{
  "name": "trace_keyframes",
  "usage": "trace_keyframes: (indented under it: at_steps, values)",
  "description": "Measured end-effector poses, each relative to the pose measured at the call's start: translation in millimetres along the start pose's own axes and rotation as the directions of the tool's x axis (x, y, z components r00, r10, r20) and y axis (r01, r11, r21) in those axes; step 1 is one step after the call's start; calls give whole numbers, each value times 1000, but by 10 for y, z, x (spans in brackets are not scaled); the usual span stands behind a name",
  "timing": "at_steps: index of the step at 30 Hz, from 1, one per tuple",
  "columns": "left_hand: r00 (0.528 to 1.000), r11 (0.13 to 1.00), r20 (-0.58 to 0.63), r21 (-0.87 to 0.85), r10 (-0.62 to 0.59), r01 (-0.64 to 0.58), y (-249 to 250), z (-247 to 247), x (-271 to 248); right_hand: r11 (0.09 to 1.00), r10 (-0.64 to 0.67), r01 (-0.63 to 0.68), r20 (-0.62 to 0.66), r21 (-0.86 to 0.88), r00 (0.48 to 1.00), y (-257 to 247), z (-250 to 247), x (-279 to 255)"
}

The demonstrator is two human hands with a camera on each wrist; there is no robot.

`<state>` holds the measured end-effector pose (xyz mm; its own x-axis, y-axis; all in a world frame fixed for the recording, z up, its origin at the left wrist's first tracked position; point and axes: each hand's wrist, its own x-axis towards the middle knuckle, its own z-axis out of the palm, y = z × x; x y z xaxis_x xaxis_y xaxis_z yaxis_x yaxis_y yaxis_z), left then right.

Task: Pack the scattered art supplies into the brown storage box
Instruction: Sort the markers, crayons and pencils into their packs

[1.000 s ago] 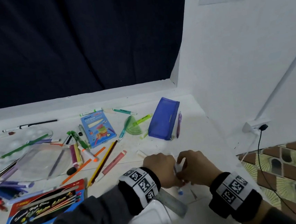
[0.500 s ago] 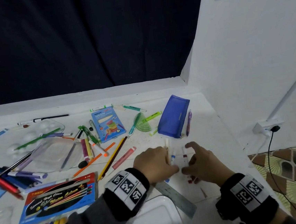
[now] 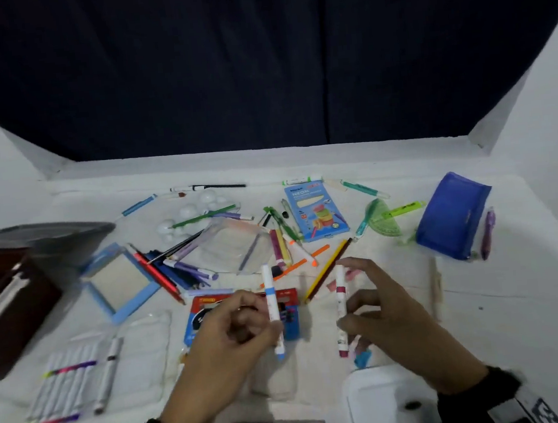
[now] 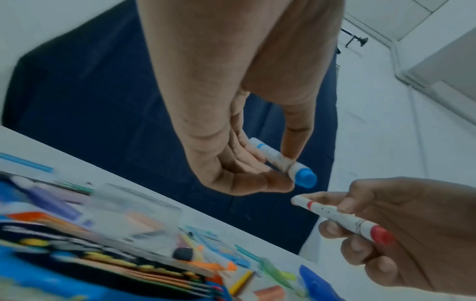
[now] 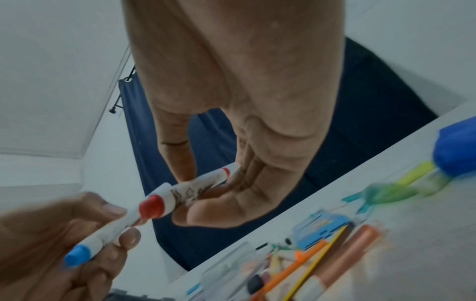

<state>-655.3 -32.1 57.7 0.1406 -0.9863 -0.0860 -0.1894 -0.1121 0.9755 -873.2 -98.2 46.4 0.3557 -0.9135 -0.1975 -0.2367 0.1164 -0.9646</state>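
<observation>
Brown storage box point(image 3: 10, 305) sits at the far left of the white surface point(image 3: 485, 311), cut off, with something pale and blurry inside. The left hand point(image 3: 222, 346) holds a blue-capped marker point(image 3: 273, 310) upright above the surface. The right hand point(image 3: 394, 323) pinches a red-capped marker point(image 3: 341, 307), upright too.

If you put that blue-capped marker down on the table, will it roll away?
Probably a little. The blue marker has a round, smooth barrel, so it could roll sideways on the flat table. It looks stiff and light: the left hand holds it with only fingertips and thumb. The scattered pencils nearby would likely stop it soon.
</observation>
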Motion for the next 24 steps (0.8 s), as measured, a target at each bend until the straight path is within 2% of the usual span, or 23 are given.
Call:
trace_keyframes:
  at_steps: [3,8,11,14,20,24]
  values:
    - [997,996,-43,-66,-68,65,-104,-482,-165,999,-32,32,49,6,998,-88,454,77]
    - [991,991,-26,-39,-129,128,-361,-1314,-323,998,-52,54,124,-12,991,-197,1232,193]
    - [990,989,19,37,-143,143,-530,-1769,-348,998,-45,49,156,-24,987,-242,1694,273]
    - [990,985,66,124,-129,120,-699,-2135,-287,990,-42,63,164,-128,986,-295,2091,410]
    - [987,929,152,369,-58,-2,-969,-2506,-79,958,-45,96,187,-271,981,-360,2624,657]
    - [986,877,155,481,-68,-15,-1084,-2569,14,938,-30,108,234,-329,972,-351,2847,809]
